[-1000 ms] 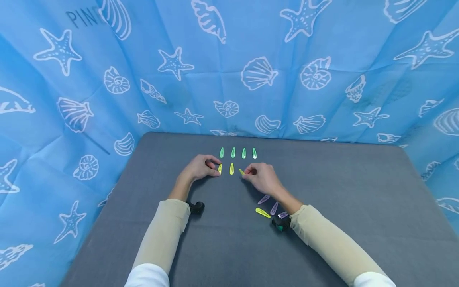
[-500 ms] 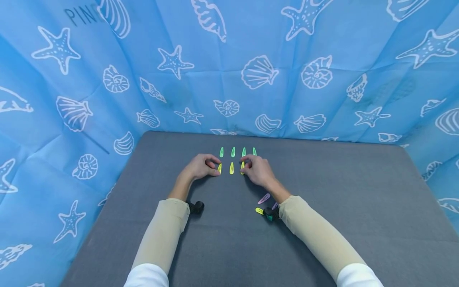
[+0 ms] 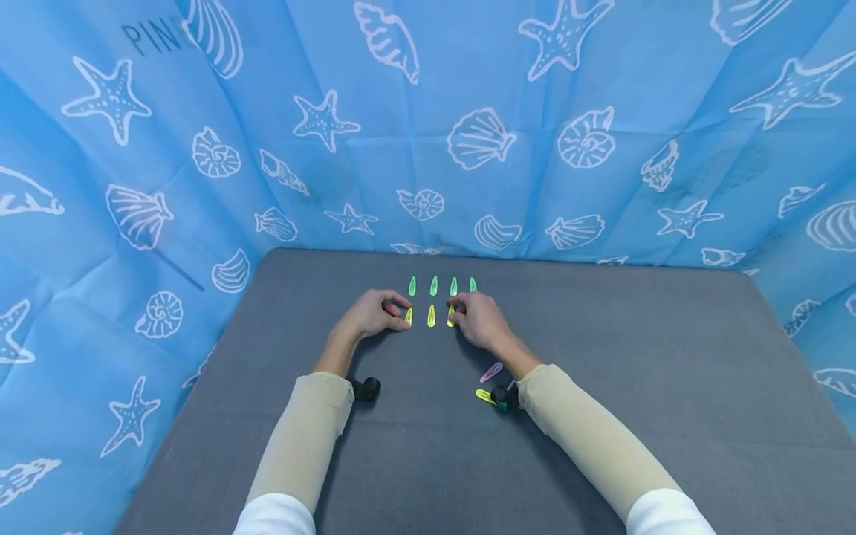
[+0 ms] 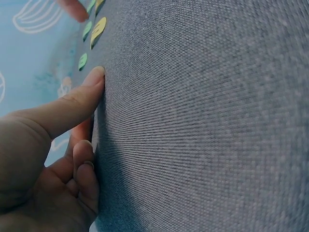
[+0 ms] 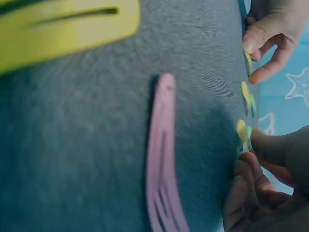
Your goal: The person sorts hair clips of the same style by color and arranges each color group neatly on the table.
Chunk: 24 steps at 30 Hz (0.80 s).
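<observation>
Left yellow clip and right yellow clip, both gripped near the middle of the head view.
Slim, glossy hair clips, level with each other, long sides running up the frame; the left one's top leans slightly right, the right one is partly hidden, showing as a narrow strip.

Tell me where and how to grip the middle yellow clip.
Probably pinch the middle yellow clip by its long edges, from above the near side: it's narrow, pointing away, a green clip beyond, left hand and right hand flanking it.
</observation>
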{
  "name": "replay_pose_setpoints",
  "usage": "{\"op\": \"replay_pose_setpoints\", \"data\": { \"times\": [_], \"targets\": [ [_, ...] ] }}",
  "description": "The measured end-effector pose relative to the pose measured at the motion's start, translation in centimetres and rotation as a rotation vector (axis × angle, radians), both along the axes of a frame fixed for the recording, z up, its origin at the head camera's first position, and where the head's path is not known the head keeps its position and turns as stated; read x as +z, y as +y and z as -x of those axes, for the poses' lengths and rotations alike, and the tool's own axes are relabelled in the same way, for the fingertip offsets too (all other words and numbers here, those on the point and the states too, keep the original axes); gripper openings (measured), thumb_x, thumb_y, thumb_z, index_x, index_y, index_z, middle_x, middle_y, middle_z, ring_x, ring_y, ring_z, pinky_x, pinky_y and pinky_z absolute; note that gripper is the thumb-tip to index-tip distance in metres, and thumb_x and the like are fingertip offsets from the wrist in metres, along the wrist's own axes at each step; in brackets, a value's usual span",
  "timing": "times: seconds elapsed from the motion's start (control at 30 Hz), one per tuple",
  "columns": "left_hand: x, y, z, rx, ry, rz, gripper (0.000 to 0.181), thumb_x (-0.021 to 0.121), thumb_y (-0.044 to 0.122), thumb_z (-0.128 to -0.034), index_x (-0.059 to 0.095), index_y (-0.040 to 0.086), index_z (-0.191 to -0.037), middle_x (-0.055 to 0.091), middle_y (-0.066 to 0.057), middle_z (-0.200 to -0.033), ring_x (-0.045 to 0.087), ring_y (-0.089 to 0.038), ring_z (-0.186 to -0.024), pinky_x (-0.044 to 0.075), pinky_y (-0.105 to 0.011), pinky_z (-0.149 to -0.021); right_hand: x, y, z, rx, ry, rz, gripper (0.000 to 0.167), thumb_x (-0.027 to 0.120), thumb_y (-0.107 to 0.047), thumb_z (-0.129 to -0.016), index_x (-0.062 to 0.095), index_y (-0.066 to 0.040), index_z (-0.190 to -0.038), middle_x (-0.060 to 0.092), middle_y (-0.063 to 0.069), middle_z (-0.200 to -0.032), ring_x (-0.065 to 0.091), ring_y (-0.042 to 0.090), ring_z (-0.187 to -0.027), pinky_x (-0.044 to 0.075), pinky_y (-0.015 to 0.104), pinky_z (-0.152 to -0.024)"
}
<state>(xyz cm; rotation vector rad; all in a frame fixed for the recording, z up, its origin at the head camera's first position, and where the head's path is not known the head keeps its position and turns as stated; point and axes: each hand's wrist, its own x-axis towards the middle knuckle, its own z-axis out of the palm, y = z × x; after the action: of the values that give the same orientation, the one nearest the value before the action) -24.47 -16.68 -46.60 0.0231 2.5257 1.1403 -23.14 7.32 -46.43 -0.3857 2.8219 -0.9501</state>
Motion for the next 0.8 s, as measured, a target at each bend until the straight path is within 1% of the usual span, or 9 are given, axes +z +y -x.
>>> {"op": "replay_pose_setpoints", "data": {
  "times": [0.07, 0.13, 0.27, 0.37, 0.5, 0.6, 0.7, 0.8],
  "targets": [
    [0.0, 0.1, -0.1, -0.006, -0.005, -0.004, 0.034, 0.085, 0.018, -0.0843, 0.074, 0.019, -0.117, 0.063, -0.001, -0.091, 0.058, -0.021, -0.086, 0.045, -0.035, -0.082, 0.4, 0.3, -0.5, 0.011, 0.035, -0.049, 0.033, 0.065, -0.020, -0.101, 0.068, -0.010, -0.132, 0.070, 0.010, -0.105, 0.064, 0.024, -0.093, 0.051, 0.040, -0.083],
    [0.0, 0.1, -0.2, -0.010, -0.003, -0.007, 0.035, 0.085, 0.017, -0.0846, 0.074, 0.019, -0.117, 0.063, -0.001, -0.092, 0.058, -0.021, -0.087, 0.045, -0.035, -0.082, 1.0, 0.7, -1.1, 0.031, 0.086, -0.118, 0.040, 0.063, -0.026, -0.103, 0.063, -0.009, -0.138, 0.066, 0.015, -0.117, 0.063, 0.031, -0.105, 0.051, 0.045, -0.091],
    [0.1, 0.1, -0.3, -0.022, 0.012, 0.004, 0.034, 0.084, 0.018, -0.0859, 0.073, 0.019, -0.118, 0.063, -0.002, -0.094, 0.058, -0.022, -0.088, 0.045, -0.036, -0.083, 2.3, 1.6, -2.6, 0.080, 0.159, -0.228, 0.061, 0.059, -0.043, -0.103, 0.046, -0.010, -0.152, 0.049, 0.025, -0.142, 0.050, 0.044, -0.129, 0.045, 0.055, -0.105],
    [-0.1, -0.1, -0.3, -0.025, 0.016, 0.007, 0.034, 0.083, 0.018, -0.0866, 0.073, 0.019, -0.119, 0.062, -0.003, -0.095, 0.057, -0.022, -0.088, 0.045, -0.036, -0.083, 2.7, 2.5, -3.7, 0.126, 0.199, -0.275, 0.073, 0.057, -0.051, -0.102, 0.036, -0.012, -0.158, 0.039, 0.028, -0.153, 0.039, 0.050, -0.141, 0.038, 0.060, -0.113],
    [-0.2, -0.3, -0.2, -0.029, 0.011, 0.016, 0.035, 0.083, 0.019, -0.0870, 0.073, 0.019, -0.120, 0.062, -0.003, -0.097, 0.057, -0.022, -0.089, 0.045, -0.036, -0.083, 2.4, 3.8, -5.4, 0.181, 0.254, -0.340, 0.080, 0.056, -0.058, -0.100, 0.029, -0.016, -0.162, 0.028, 0.026, -0.163, 0.024, 0.052, -0.152, 0.024, 0.068, -0.119],
    [-0.1, -0.3, -0.2, -0.038, 0.018, 0.027, 0.035, 0.083, 0.019, -0.0870, 0.073, 0.020, -0.121, 0.063, -0.004, -0.098, 0.057, -0.023, -0.090, 0.045, -0.036, -0.084, 1.8, 4.9, -6.7, 0.213, 0.280, -0.386, 0.083, 0.055, -0.062, -0.098, 0.027, -0.020, -0.163, 0.020, 0.022, -0.168, 0.015, 0.050, -0.155, 0.018, 0.071, -0.119],
    [0.0, -0.1, -0.2, -0.044, 0.023, 0.031, 0.036, 0.083, 0.020, -0.0869, 0.073, 0.019, -0.121, 0.063, -0.005, -0.099, 0.057, -0.023, -0.091, 0.045, -0.037, -0.084, 1.2, 6.0, -8.0, 0.247, 0.307, -0.415, 0.084, 0.055, -0.065, -0.096, 0.028, -0.021, -0.163, 0.017, 0.019, -0.170, 0.012, 0.047, -0.157, 0.016, 0.072, -0.119],
    [0.1, 0.0, -0.3, -0.041, 0.021, 0.029, 0.036, 0.083, 0.019, -0.0865, 0.073, 0.019, -0.120, 0.063, -0.005, -0.099, 0.057, -0.023, -0.091, 0.045, -0.037, -0.084, 0.9, 6.9, -9.4, 0.267, 0.329, -0.436, 0.085, 0.055, -0.068, -0.095, 0.029, -0.023, -0.162, 0.019, 0.017, -0.170, 0.013, 0.046, -0.158, 0.017, 0.072, -0.119]
  ]
}}
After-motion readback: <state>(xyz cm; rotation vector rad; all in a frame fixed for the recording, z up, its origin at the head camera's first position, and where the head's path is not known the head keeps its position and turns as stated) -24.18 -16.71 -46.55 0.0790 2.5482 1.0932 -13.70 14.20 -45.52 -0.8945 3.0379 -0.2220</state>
